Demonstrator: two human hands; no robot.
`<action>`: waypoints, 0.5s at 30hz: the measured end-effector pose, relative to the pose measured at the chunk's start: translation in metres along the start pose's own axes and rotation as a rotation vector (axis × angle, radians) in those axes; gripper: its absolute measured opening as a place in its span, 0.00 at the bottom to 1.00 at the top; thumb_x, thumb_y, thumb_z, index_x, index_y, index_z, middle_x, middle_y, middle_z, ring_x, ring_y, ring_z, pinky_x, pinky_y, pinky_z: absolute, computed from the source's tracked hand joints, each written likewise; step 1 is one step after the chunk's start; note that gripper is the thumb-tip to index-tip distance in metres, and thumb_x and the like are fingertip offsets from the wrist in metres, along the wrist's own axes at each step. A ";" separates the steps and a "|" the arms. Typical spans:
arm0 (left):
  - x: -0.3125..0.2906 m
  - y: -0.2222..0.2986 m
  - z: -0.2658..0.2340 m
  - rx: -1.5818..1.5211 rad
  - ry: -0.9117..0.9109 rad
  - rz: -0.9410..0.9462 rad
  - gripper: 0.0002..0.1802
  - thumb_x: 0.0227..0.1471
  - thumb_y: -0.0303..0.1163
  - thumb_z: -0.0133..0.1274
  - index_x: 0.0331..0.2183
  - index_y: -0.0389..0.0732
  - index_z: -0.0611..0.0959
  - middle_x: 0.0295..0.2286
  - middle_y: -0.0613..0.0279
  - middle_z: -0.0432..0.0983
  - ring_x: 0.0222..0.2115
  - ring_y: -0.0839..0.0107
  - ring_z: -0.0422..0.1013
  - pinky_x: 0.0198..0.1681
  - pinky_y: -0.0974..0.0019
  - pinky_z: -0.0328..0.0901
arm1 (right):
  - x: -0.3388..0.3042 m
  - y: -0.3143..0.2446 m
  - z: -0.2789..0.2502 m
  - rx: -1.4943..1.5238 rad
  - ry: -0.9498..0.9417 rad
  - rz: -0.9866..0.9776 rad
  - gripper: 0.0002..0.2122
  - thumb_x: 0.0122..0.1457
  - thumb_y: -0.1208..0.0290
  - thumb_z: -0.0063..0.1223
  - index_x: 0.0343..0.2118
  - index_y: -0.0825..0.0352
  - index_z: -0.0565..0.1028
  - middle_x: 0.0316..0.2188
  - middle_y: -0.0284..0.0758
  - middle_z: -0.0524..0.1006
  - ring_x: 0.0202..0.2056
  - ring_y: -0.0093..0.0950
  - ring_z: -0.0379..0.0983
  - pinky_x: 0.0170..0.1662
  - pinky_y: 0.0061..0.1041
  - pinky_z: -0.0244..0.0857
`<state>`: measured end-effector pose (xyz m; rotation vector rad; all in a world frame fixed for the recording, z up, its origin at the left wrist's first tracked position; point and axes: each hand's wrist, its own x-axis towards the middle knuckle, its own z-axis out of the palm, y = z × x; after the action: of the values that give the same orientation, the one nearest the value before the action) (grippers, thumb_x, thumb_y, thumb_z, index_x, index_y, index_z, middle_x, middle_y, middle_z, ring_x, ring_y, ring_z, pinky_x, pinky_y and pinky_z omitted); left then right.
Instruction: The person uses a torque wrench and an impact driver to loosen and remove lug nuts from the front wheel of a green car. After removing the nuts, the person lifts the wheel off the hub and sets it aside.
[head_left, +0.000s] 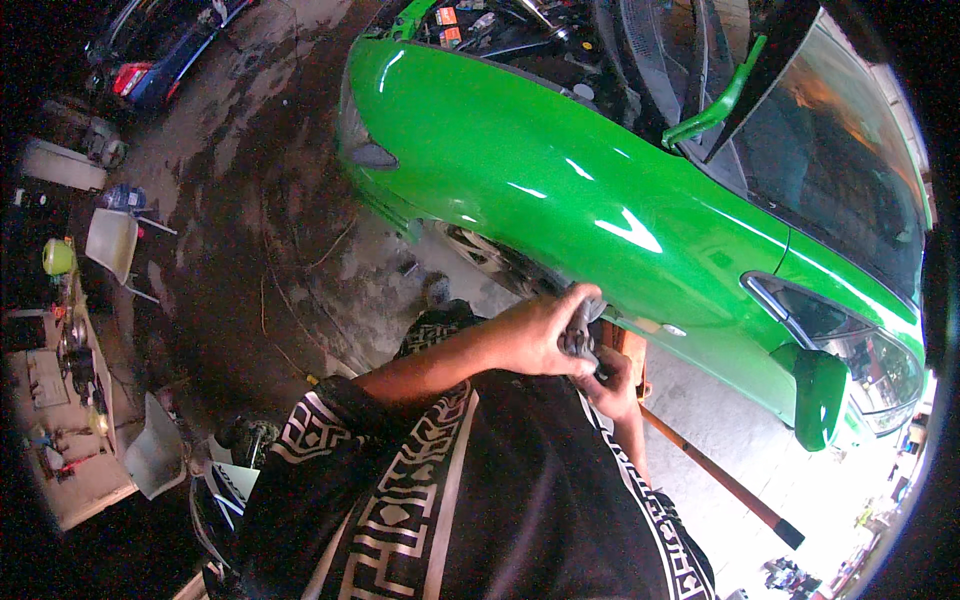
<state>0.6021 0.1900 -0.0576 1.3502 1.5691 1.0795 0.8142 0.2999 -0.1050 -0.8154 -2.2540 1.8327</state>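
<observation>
In front of my chest, both hands close around a small dark grey metal piece (pixel 579 338), whose exact kind I cannot make out. My left hand (pixel 540 335) grips its upper part, with the thumb along the top. Lower and to the right, my right hand (pixel 613 386) has its fingers wrapped round the lower end. Just beyond them stands the side of a bright green car (pixel 520 180), its front wheel (pixel 480 250) partly showing under the fender. An orange floor jack (pixel 640 358) sits behind my right hand, partly hidden by it.
The jack's long orange handle (pixel 722 482) slants down to the right. The car's green side mirror (pixel 822 398) sticks out at the right, and its engine bay is uncovered. White chairs (pixel 112 243) and a cluttered wooden bench (pixel 90 470) stand at left. Thin cables cross the stained floor.
</observation>
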 end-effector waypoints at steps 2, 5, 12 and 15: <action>-0.002 -0.011 -0.003 0.074 0.107 -0.070 0.60 0.37 0.46 0.72 0.62 0.31 0.55 0.41 0.47 0.77 0.41 0.55 0.74 0.48 0.57 0.67 | 0.000 -0.005 0.004 0.072 0.020 0.029 0.15 0.59 0.63 0.58 0.35 0.74 0.77 0.26 0.32 0.76 0.30 0.19 0.68 0.34 0.23 0.64; -0.003 -0.029 -0.007 -0.057 0.158 -0.143 0.50 0.39 0.47 0.70 0.56 0.30 0.65 0.35 0.46 0.78 0.40 0.57 0.74 0.47 0.58 0.67 | 0.007 -0.006 0.013 -0.018 0.091 0.051 0.14 0.63 0.63 0.52 0.35 0.74 0.77 0.25 0.32 0.76 0.30 0.20 0.68 0.34 0.24 0.65; -0.013 -0.047 -0.003 -0.090 0.120 -0.280 0.22 0.46 0.44 0.65 0.33 0.37 0.77 0.26 0.60 0.76 0.27 0.67 0.72 0.34 0.62 0.67 | 0.010 -0.005 0.023 -0.244 0.095 0.094 0.13 0.63 0.64 0.52 0.36 0.73 0.78 0.21 0.41 0.76 0.22 0.23 0.69 0.28 0.27 0.64; -0.012 -0.047 0.002 -0.216 0.074 -0.439 0.19 0.53 0.47 0.59 0.32 0.39 0.77 0.23 0.66 0.76 0.25 0.74 0.71 0.31 0.64 0.67 | 0.007 -0.006 0.026 -0.258 0.150 0.075 0.13 0.61 0.64 0.55 0.35 0.73 0.79 0.19 0.39 0.76 0.21 0.21 0.68 0.27 0.27 0.63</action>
<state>0.5902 0.1746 -0.1024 0.7809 1.6485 0.9943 0.7952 0.2800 -0.1074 -1.0520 -2.4217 1.4701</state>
